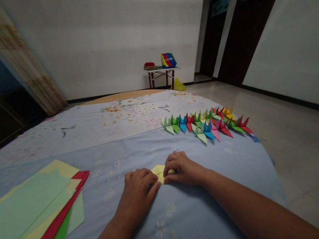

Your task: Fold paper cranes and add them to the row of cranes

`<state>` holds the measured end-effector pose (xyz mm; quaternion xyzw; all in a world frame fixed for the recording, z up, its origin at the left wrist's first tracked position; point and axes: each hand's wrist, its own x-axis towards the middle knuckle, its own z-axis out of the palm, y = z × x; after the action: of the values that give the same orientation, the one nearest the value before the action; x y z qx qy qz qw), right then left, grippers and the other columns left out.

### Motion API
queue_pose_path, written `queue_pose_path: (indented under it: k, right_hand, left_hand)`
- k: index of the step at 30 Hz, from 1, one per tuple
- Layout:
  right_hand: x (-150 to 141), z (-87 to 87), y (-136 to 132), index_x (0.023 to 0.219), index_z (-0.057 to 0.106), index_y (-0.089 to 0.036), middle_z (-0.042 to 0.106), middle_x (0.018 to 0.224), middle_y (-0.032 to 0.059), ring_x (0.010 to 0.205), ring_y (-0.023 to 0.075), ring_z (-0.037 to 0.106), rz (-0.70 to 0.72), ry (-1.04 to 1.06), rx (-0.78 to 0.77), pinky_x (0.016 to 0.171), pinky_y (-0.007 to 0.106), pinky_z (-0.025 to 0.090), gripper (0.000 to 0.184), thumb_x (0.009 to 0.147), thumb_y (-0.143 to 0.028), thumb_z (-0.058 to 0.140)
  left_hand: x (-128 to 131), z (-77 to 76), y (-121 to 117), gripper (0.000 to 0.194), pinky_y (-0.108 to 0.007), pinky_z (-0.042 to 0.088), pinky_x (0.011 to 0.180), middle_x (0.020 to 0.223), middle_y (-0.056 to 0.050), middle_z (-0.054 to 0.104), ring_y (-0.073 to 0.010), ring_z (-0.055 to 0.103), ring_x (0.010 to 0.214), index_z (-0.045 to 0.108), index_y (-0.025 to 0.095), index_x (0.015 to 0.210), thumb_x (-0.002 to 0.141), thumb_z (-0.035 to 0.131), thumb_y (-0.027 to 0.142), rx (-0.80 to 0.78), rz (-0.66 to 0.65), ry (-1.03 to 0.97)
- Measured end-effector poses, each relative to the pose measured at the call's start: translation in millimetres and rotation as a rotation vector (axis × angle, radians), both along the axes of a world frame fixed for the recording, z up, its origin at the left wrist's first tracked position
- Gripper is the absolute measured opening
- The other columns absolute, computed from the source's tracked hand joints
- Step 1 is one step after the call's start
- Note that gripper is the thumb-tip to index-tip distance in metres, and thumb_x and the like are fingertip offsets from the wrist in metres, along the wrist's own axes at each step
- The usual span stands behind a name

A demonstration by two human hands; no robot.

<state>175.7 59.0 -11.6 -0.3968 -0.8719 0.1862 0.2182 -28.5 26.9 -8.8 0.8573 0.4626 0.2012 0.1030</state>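
Note:
A small piece of folded yellow paper (159,172) lies on the blue cloth in front of me, partly covered by my fingers. My left hand (142,186) presses on its left side, thumb and fingertips closed at the edge. On the other side, my right hand (183,169) pinches the paper's right part between thumb and fingers. A bit of yellow shows beyond the right fingers. Farther right stand folded paper cranes (207,130) in two rows, in green, blue, red, pink and yellow.
A stack of coloured paper sheets (33,211) spreads over the table's left side. The round table wears a flowered tablecloth (128,118). By the far wall, a small side table (163,70) carries a colourful box (168,60) and a red item.

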Motion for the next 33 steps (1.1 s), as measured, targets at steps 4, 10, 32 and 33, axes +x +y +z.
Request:
queue_pose_path:
  k: [4,10,32,33]
  right_hand:
    - [-0.7,-1.5,-0.4,0.081,0.066,-0.024,0.058,0.087,0.0007,0.09,0.0168,0.048,-0.017,0.011,-0.017,0.082,0.033,0.028,0.014,0.072,-0.035,0.068]
    - [-1.3,-0.7,-1.1,0.08,0.066,-0.024,0.059,0.087,0.001,0.09,0.0171,0.048,-0.022,0.022,-0.033,0.083,0.034,0.028,0.014,0.072,-0.035,0.068]
    - [-2.8,-5.1,1.7,0.082,0.066,-0.022,0.062,0.085,0.002,0.085,0.0156,0.049,-0.028,-0.038,0.054,0.078,0.032,0.028,0.013,0.081,-0.032,0.059]
    - [-2.7,-4.5,1.2,0.082,0.066,-0.021,0.062,0.085,0.0022,0.085,0.0156,0.049,-0.033,-0.038,0.051,0.078,0.032,0.029,0.013,0.081,-0.032,0.059]
  left_hand:
    - [1.8,1.0,-1.6,0.013,-0.04,0.025,0.086,0.09,0.0,0.062,-0.0183,0.053,0.09,0.061,0.023,0.084,0.082,0.05,0.03,-0.007,0.031,0.008]
    - [3.1,2.0,-2.8,0.012,-0.04,0.024,0.086,0.091,0.0,0.062,-0.0185,0.053,0.09,0.061,0.023,0.085,0.081,0.051,0.03,-0.004,0.044,0.009]
    - [3.4,-4.1,-0.8,0.012,-0.039,0.027,0.083,0.089,0.0,0.061,-0.0186,0.052,0.088,0.062,0.025,0.084,0.083,0.05,0.029,-0.019,0.067,-0.035]
    - [3.7,-5.0,-0.7,0.012,-0.039,0.027,0.083,0.089,0.0,0.061,-0.0185,0.052,0.088,0.062,0.025,0.084,0.083,0.05,0.029,-0.029,0.076,-0.044]
